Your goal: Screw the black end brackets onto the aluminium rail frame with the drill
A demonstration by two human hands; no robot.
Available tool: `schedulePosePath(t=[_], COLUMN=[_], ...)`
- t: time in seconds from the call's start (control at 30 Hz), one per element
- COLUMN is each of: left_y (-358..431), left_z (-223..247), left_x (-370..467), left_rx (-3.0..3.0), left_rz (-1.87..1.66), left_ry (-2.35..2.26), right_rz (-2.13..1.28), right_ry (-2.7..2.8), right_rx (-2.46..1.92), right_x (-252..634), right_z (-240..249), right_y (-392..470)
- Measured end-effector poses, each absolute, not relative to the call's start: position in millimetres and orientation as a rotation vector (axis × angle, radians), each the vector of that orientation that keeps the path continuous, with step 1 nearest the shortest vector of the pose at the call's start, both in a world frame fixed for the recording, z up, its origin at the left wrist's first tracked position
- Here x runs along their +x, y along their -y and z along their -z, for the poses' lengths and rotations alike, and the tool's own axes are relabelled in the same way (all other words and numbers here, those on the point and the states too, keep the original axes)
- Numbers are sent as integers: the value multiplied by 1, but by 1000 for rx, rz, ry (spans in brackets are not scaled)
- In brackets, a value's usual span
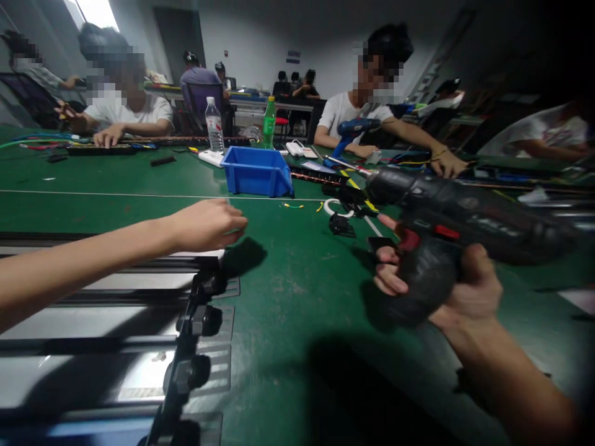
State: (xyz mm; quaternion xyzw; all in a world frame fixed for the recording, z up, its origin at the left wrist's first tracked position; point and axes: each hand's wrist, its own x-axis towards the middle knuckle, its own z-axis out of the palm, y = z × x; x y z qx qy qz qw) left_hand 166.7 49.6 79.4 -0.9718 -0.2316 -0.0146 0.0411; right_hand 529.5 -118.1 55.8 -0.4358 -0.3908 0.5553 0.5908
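— Two bare hands to count. How placed?

— Loosely curled, for the left hand [211, 223], above the table by the panels [88, 319]; palm side hidden, so cannot tell about anything inside. Closed around the grip of one black drill [458, 210], for the right hand [474, 291], over the table's right side, forefinger beside the red trigger.

— Other counts?

— One blue bin [253, 179], one clear bottle [214, 131], one green bottle [269, 127], one blue drill [357, 126] farther back, one white ring [326, 205]. Along the panels' end, four slotted tabs [223, 365] beside black fittings [204, 320].

— Hard to make out?

— Black drill's rear, smeared. Panels and left forearm, cut off at the left edge; lowest fitting, at the bottom. Small parts around the white ring, too jumbled to count.

— Surface and room?

— Scuffed green table [288, 297], crossed by a pale line. Opposite, two co-workers [144, 116] in white shirts. Behind, more people, chairs, a pale wall [253, 37], a bright window [97, 12].
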Motion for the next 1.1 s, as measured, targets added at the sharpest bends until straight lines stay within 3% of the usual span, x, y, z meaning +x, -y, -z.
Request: schedulePosePath(t=[0.23,0.5,0.8,1.1], left_y=[-99,-125,-156,-172], left_z=[-11,47,19,-22], left_x=[311,438,421,430], left_rx=[-3234,-3433,-3481,-3281], left_rz=[180,658,780,433], left_ry=[845,851,643,433], right_rz=[-1280,-1216,-1354,-1414], right_ry=[622,670,715,659], right_rx=[-862,-949,-916,-888], right_x=[545,569,569,565], right_z=[-24,7,12,20], right_y=[128,147,147,146])
